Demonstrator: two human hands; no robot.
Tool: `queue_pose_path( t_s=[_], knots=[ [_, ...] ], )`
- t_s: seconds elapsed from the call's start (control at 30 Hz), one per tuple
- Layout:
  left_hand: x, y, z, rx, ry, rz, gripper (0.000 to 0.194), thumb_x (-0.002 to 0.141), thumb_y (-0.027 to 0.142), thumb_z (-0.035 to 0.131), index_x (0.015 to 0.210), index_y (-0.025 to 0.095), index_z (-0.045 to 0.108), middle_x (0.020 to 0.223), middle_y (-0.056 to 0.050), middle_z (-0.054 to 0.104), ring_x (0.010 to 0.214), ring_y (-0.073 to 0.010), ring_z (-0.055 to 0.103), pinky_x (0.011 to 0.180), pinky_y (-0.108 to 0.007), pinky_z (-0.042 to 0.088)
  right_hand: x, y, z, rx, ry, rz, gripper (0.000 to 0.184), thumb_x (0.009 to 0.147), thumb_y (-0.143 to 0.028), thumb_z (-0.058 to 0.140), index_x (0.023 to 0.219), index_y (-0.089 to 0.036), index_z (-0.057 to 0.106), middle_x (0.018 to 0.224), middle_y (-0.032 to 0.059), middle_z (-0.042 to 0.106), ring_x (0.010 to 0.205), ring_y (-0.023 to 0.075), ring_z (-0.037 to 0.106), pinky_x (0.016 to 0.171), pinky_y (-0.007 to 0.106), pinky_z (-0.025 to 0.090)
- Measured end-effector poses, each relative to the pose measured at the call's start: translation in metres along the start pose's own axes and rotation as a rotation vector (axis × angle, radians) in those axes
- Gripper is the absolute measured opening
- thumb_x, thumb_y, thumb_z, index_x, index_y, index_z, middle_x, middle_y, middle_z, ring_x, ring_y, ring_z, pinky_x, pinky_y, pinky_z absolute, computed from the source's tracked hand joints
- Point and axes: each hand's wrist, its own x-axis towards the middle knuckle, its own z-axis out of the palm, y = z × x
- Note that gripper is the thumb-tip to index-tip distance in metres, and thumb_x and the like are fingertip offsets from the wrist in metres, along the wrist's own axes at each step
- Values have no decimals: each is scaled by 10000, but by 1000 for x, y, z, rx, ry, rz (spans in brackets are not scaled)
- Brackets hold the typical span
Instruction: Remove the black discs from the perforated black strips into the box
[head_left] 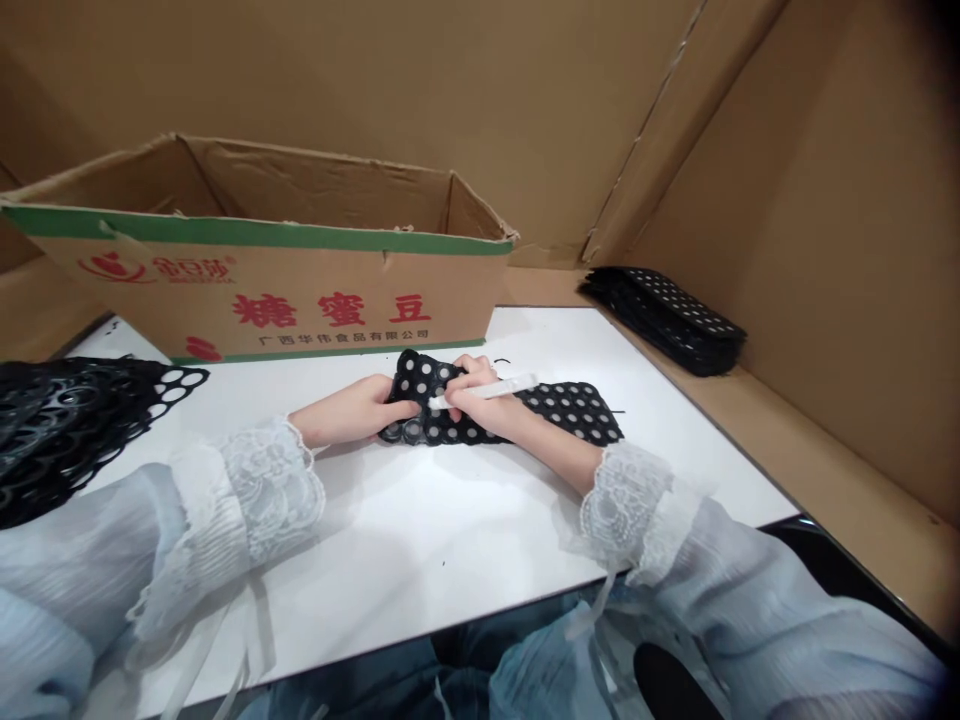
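left hand is pinching left end of black perforated strip | long axis running sideways | right hand is clasping white pen above

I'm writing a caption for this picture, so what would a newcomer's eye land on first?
Probably the big open cardboard box with red lettering, at the back left of the white table. Next, at the centre, the left hand holds a black dotted strip and the right hand a white pen. Black netting lies heaped at far left.
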Motion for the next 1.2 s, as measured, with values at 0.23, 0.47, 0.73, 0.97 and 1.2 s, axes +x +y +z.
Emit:
queue_pose_path(
  t_s=[0.23, 0.47, 0.73, 0.97, 1.2],
  knots=[
    [1, -1, 11, -163, 64, 30, 249, 754, 387, 464, 656, 163, 509, 598, 7, 517, 522, -119, 451, 484, -214, 356, -1, 1, 4, -33, 46, -33, 328, 782, -277, 441, 488, -191, 558, 893, 36, 477, 986, 211, 359, 895, 390, 262],
    [-8, 0, 28, 390, 363, 211, 247, 813, 311, 357, 659, 176, 495, 567, -19, 543, 505, -150, 469, 525, -245, 304, -2, -4, 23, -341, 181, -172, 307, 807, -337, 428, 574, -182, 553, 953, 68, 432, 968, 239, 316, 832, 413, 256],
    [-2, -5, 12, 153, 181, 133, 325, 824, 377, 375, 598, 167, 479, 522, -10, 566, 422, -110, 452, 473, -224, 334, 8, 3, 10, -206, 302, -102, 232, 761, -288, 478, 567, -184, 551, 893, 57, 489, 932, 212, 375, 816, 380, 310],
    [1, -7, -5, -219, -73, 41, 294, 744, 433, 528, 648, 158, 486, 548, -2, 530, 406, -70, 390, 400, -200, 295, 2, -2, 1, 294, 258, -116, 236, 748, -214, 416, 519, -178, 456, 710, 11, 499, 704, 127, 491, 725, 292, 392],
    [-5, 2, -18, -43, -250, -29, 342, 733, 423, 546, 538, 146, 500, 402, 34, 414, 378, -63, 335, 400, -210, 239, 0, -4, 21, 278, 95, 21, 218, 679, -193, 474, 465, -158, 460, 785, 4, 480, 707, 101, 493, 717, 259, 385]
  ],
)
